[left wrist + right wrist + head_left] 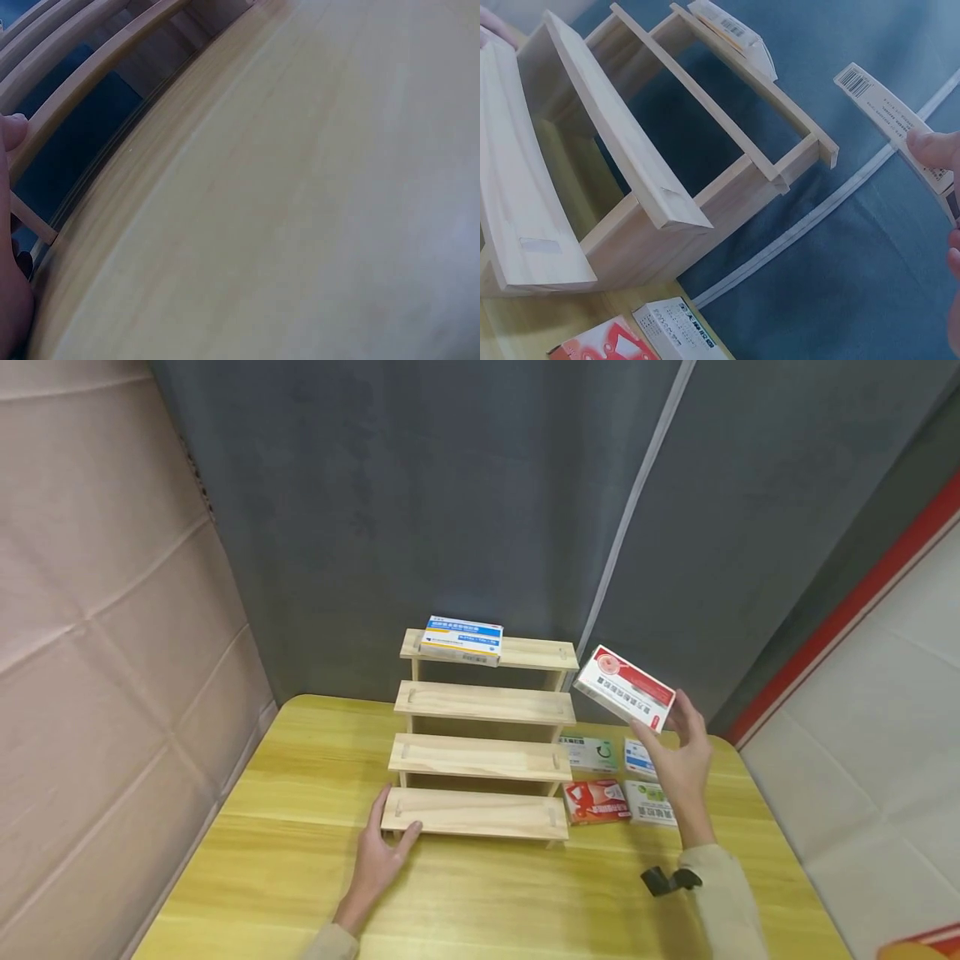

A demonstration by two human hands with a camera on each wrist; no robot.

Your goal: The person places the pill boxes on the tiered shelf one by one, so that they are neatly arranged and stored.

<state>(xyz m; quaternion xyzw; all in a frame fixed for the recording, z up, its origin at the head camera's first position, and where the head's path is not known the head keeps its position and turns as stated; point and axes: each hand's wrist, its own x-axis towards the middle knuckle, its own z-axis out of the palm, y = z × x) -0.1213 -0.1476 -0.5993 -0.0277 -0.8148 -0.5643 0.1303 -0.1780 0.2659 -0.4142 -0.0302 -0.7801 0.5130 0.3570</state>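
My right hand pinches one end of a red-and-white medicine box, held up in the air to the right of a wooden stepped rack. In the right wrist view the box's narrow side with a barcode shows, the thumb pressed against it. A blue-and-white medicine box lies on the left part of the rack's top step. My left hand grips the left end of the lowest step, thumb at its front edge. The left wrist view shows that thumb on the step's edge.
On the yellow wood-grain table, right of the rack, lie a green-and-white box, a red box, a white-and-green box and a blue-and-white box. A grey curtain hangs behind.
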